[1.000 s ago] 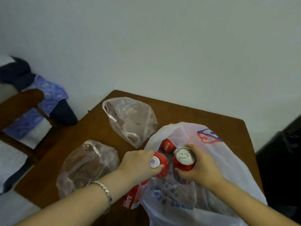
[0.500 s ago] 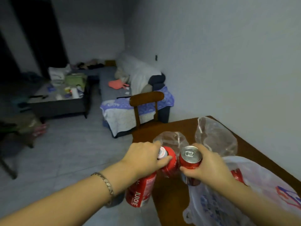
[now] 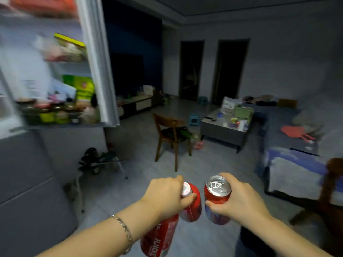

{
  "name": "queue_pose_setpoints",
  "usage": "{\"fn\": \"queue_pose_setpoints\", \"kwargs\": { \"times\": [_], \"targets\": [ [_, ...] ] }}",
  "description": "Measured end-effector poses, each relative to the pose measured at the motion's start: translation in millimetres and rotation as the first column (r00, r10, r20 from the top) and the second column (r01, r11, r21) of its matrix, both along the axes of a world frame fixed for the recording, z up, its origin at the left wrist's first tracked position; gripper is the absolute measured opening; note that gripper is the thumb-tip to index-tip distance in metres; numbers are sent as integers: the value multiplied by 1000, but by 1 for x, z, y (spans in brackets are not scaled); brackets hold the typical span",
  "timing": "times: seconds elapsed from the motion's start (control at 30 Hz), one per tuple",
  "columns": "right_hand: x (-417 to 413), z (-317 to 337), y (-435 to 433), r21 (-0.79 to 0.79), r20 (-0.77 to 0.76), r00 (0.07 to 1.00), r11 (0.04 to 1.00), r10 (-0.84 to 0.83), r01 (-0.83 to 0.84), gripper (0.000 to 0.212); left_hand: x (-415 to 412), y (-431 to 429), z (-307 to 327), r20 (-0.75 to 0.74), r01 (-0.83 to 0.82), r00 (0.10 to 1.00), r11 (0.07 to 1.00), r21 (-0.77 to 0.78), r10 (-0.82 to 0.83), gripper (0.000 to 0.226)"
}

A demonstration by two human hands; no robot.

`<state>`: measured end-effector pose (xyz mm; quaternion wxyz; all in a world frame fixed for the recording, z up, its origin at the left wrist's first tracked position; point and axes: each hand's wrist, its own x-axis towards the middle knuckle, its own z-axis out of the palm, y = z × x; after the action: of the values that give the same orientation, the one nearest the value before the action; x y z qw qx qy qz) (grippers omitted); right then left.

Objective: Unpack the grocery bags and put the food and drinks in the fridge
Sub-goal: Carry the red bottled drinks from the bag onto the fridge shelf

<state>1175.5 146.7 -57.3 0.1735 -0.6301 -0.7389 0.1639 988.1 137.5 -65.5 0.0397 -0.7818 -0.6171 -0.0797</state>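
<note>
L hand (image 3: 165, 197) grips juice bottle (image 3: 159, 238) + 2nd red bottle (image 3: 192, 206) by the necks, R hand (image 3: 241, 203) wraps red can (image 3: 217, 193), fridge door (image 3: 98, 71) open at left.

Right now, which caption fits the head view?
Left hand grips two red bottles, right hand a red can, near the open fridge door.

bare floor (image 3: 141, 143) ahead; fridge door (image 3: 96, 62) shelves left seemingly crowded; chair (image 3: 171, 134) beyond.

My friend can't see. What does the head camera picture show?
A left hand grips a red juice bottle and a second red bottle; the right hand grips a red can. An open fridge door stands left, its shelves stocked.
</note>
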Motion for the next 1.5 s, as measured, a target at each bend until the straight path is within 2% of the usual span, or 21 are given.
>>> {"fn": "queue_pose_setpoints", "kwargs": {
  "times": [0.2,0.43,0.57,0.73,0.93,1.07,1.23,1.37,1.5],
  "targets": [
    [-233,16,13,8,-21,949,949,315,-315,59,-210,-40,21,-37,-305,951,952,32,306,48],
    [-461,38,28,45,-26,798,798,602,-600,59,-412,-74,49,-61,-594,799,801,79,599,43],
    [-579,47,49,115,-61,696,697,716,-708,60,-512,-74,64,-79,-713,688,692,112,721,49],
    [-713,62,90,200,-107,577,586,809,-785,67,-628,-54,84,-8,-817,557,550,173,830,39],
    [-864,96,146,250,-222,481,527,848,-813,58,-758,-12,123,23,-861,433,406,306,901,39],
    [-948,108,168,251,-316,463,544,828,-801,53,-834,6,138,84,-867,386,330,374,919,39],
    [-1062,108,203,238,-470,496,646,730,-725,38,-940,36,148,75,-845,375,308,437,924,41],
    [-1137,100,225,296,-500,520,700,693,-650,47,-1014,50,153,33,-824,385,327,462,922,44],
    [-1204,99,244,267,-476,580,737,661,-621,60,-1080,68,152,-31,-800,408,374,468,912,43]
  ]
}}
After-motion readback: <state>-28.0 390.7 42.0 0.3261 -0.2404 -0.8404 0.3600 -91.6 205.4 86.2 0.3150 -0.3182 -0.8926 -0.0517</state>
